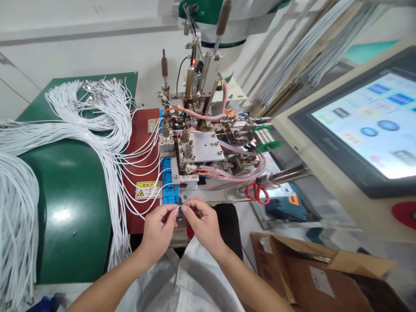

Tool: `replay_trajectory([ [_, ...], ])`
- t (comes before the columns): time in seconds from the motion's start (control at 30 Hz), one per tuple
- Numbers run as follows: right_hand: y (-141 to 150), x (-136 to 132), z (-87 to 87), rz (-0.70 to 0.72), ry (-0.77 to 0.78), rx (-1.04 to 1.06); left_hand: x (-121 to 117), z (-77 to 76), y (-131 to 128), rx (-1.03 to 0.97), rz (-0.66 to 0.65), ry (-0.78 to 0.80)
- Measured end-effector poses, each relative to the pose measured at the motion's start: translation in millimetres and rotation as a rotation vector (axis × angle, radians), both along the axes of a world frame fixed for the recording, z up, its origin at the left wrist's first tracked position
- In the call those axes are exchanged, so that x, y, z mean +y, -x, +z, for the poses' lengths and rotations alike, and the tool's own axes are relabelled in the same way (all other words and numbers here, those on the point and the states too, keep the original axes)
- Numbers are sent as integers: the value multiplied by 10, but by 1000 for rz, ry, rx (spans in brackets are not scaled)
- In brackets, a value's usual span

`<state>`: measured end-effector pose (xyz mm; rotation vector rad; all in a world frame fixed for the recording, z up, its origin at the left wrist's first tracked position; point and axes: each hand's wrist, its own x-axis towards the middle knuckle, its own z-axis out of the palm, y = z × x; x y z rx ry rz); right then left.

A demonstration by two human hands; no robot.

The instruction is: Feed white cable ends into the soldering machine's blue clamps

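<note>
My left hand (158, 229) and my right hand (202, 224) meet in front of the machine, fingertips pinched together on a thin white wire (177, 209) and a small part I cannot make out. They hover just below the row of blue fixtures (169, 186) at the front of the metal assembly machine (198, 147). White wires (107, 143) fan out from those fixtures to the left across the green cover (71, 203).
A touchscreen panel (367, 125) stands at the right. Red-handled scissors (256, 191) lie on the machine base. An open cardboard box (308, 273) sits at the lower right. A white bag (191, 281) lies in my lap. More white wires hang at the upper right.
</note>
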<state>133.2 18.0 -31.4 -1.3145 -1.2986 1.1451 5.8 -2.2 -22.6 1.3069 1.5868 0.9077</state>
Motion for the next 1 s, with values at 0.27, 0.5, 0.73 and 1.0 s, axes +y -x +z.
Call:
replay_trajectory([
  [0.27, -36, 39, -42, -5, -180, -166, 70, 53, 90, 109, -117, 17],
  [0.5, -4, 100, -218, -1, -75, -204, 220, 116, 339, 386, -307, -105],
  [0.73, -21, 123, -308, 31, -35, -271, 328, 111, 351, 491, -373, -131],
  [1.0, -65, 180, -384, 119, 142, -100, 357, 80, 319, 618, -396, -115],
])
